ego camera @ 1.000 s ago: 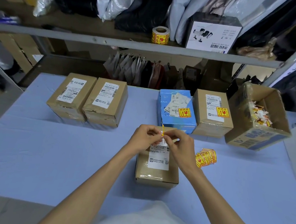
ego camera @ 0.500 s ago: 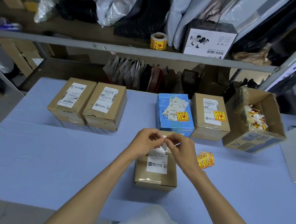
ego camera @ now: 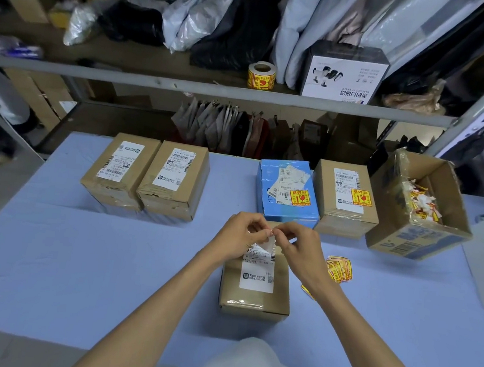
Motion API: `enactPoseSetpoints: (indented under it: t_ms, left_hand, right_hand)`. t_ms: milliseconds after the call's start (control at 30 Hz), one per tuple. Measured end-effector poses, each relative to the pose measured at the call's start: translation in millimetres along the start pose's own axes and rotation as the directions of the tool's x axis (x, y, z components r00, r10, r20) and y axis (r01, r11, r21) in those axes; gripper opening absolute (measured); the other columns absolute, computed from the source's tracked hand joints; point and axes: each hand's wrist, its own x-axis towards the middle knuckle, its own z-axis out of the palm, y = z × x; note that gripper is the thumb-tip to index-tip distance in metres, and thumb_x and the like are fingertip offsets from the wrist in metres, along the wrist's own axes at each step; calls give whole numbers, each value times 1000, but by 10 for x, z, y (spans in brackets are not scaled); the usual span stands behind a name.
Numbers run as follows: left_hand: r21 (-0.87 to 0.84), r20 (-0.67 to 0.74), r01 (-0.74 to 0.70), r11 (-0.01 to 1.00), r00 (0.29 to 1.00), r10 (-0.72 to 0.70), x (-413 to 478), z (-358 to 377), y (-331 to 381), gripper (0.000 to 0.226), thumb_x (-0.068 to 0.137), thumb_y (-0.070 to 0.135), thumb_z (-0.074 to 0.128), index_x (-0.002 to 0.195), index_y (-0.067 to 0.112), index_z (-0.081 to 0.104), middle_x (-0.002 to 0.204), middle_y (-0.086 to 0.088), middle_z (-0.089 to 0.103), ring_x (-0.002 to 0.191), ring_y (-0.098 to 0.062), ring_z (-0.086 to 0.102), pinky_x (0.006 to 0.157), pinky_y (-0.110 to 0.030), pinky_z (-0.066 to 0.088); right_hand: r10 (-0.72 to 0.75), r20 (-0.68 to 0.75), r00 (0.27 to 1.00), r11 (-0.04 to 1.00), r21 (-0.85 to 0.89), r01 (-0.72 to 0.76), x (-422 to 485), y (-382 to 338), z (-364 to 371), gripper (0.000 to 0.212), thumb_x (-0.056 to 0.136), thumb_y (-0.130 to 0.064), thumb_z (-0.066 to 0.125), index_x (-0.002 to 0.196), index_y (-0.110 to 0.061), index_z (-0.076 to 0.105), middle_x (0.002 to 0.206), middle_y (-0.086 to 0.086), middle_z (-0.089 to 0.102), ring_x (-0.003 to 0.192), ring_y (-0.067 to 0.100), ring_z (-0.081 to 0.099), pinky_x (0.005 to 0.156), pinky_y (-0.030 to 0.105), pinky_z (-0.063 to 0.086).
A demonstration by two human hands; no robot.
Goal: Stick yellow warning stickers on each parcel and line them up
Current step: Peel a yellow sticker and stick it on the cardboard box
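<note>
Small pale slip of paper (ego camera: 270,243), whitish from this angle, so sticker or backing cannot be told, held in the air between both hands, just above the far end of the near parcel. Left hand (ego camera: 242,233) pinches its upper edge with curled fingertips; right hand (ego camera: 299,248) pinches the same spot from the other side, and the fingertips of the two hands meet there. Below them sits a small brown cardboard parcel with a white shipping label (ego camera: 253,299), alone at the near middle of the light blue table cover (ego camera: 80,256), with no yellow sticker visible on it. Just right of it, a fanned pile of loose yellow warning stickers (ego camera: 339,269) lies flat on the cover. Back row, right pair side by side: a blue parcel (ego camera: 287,211) and a brown cardboard parcel (ego camera: 344,217), each bearing a yellow-and-red sticker on its label. Back row, left pair touching: two brown cardboard parcels (ego camera: 119,168) (ego camera: 173,179), white labels only. Far right, an open, tilted cardboard box (ego camera: 406,243) holds crumpled paper scraps. On the grey metal shelf (ego camera: 214,87) behind, a roll of yellow stickers (ego camera: 261,75) stands upright.
</note>
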Motion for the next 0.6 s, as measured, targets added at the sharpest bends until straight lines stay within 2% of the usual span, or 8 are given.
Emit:
enactPoseSetpoints:
  t_ms: [167, 433, 600]
  left_hand:
    - [22, -29, -5, 1000, 1000, 6, -6, -29, -19, 9, 89, 20, 65, 83, 15, 67, 74, 1, 71, 69, -7, 66, 79, -34, 54]
    - [32, -58, -7, 999, 998, 9, -62, -32, -41, 10, 89, 24, 65, 87, 14, 69, 79, 3, 72, 71, 0, 63, 73, -18, 49]
    - [24, -70, -11, 1000, 997, 13, -95, -7, -69, 7, 89, 25, 66, 84, 20, 69, 79, 6, 72, 74, -4, 63, 74, -21, 50]
  right_hand:
    - [-7, 10, 1000, 998, 66, 7, -5, -11, 23, 11, 89, -18, 65, 92, -13, 74, 82, -4, 72, 74, -1, 63, 61, 9, 46]
    - [16, -14, 1000, 997, 71, -15, -25, 45, 82, 11, 87, -23, 68, 87, -14, 74, 78, -4, 72, 70, 1, 63, 60, 8, 45]
    - [5, -23, 1000, 995, 102, -2, -56, 60, 109, 10, 88, -18, 66, 82, -12, 72, 74, -3, 71, 69, 1, 62, 59, 11, 45]
